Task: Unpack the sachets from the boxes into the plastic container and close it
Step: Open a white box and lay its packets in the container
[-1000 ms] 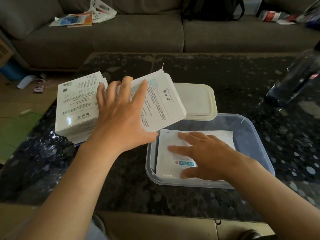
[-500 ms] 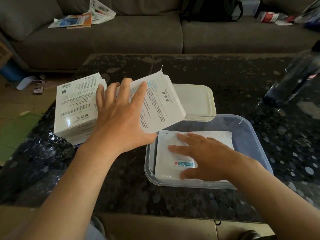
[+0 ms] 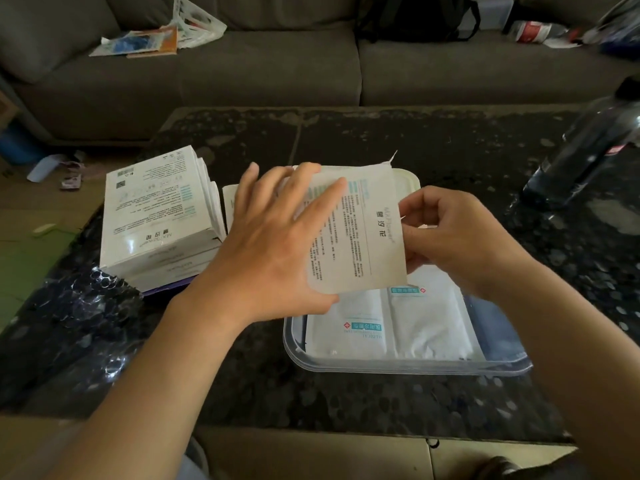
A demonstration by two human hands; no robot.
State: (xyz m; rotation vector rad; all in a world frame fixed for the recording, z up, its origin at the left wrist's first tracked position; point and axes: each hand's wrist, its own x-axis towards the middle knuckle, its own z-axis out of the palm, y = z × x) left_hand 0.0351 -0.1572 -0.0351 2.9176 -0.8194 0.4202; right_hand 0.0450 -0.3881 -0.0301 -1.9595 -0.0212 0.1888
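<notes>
Grey sofa (image 3: 242, 71) stood beyond the left hand (image 3: 273, 251); dark speckled tabletop (image 3: 450, 140) under it; brownish floor (image 3: 20, 216) leftward; dim light.

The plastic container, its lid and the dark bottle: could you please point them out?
plastic container (image 3: 398, 369): head view, front rim.
lid (image 3: 408, 184): head view, exposed right corner.
dark bottle (image 3: 581, 152): head view, middle of its body.

We see white boxes (image 3: 156, 216) with teal print, white sachets (image 3: 349, 327) (teal labels, red crosses), a black speckled surface (image 3: 381, 140).
</notes>
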